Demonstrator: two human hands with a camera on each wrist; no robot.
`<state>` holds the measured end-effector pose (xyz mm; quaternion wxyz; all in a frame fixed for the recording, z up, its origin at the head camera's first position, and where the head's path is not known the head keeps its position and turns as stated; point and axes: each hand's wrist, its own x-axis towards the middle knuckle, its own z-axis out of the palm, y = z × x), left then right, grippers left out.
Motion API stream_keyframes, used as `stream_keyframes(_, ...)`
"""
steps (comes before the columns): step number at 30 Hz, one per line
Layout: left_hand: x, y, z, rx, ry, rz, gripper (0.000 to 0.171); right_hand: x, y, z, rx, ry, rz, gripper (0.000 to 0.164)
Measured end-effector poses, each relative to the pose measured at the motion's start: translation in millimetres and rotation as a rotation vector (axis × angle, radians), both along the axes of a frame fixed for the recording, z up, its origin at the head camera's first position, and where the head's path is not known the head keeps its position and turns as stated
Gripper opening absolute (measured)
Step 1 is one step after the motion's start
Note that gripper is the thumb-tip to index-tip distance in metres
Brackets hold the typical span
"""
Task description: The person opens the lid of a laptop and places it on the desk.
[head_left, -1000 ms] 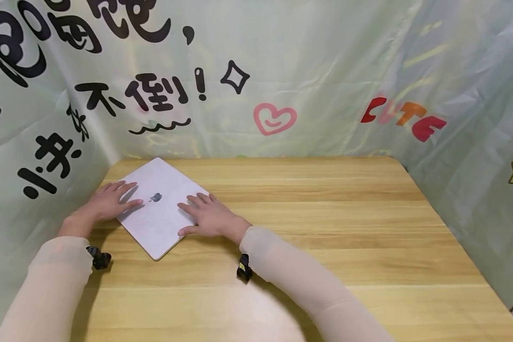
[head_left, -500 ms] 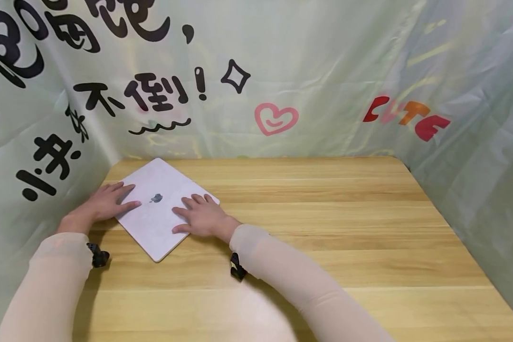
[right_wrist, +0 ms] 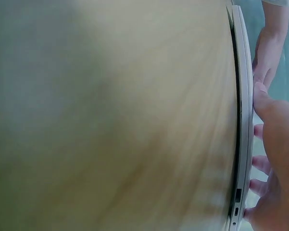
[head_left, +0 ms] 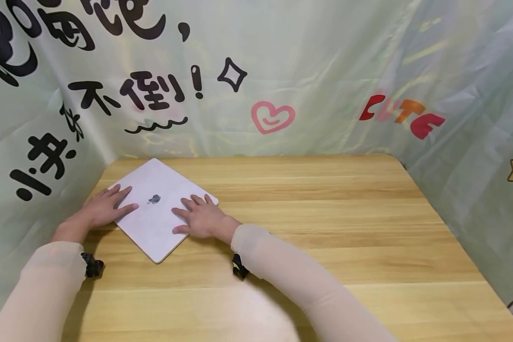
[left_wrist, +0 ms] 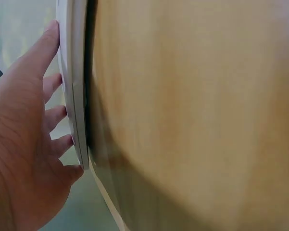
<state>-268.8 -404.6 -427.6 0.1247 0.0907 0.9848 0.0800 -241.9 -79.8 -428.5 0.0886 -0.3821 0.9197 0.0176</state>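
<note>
Laptop (head_left: 160,216): pale, closed, lying flat on the left part of the worktop (head_left: 333,213), turned so that one corner points toward the person and the opposite corner reaches the far edge. Dark logo (head_left: 154,199) near the middle of its lid. Right wrist view shows small ports (right_wrist: 238,196) along one side.

Left hand (head_left: 104,207): rests on the lid at the left corner, fingers extended and spread, not gripping. Right hand (head_left: 203,219): laid on the lid near the right corner, fingers likewise spread and fairly straight, no grip.

Both arms in pale sleeves (head_left: 53,280), a small black device (head_left: 94,266) at each wrist. Surround: pale green fabric (head_left: 325,61) behind and to both sides, printed with black characters, a pink heart (head_left: 254,115) and the colored word "CUTE" (head_left: 423,126).
</note>
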Motion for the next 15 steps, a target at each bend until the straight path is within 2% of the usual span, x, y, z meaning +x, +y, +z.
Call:
stream_keyframes(7, 9.6, 8, -2.1, 0.005, 0.002, -0.009, 0.091, 4.5, 8, -2.5, 0.02, 0.007, 0.011, 0.07)
stream_keyframes(15, 22.9, 15, 4.0, -0.011, -0.006, -0.004, 0.092, 9.2, 17, 4.4, 0.053, 0.005, 0.054, 0.07)
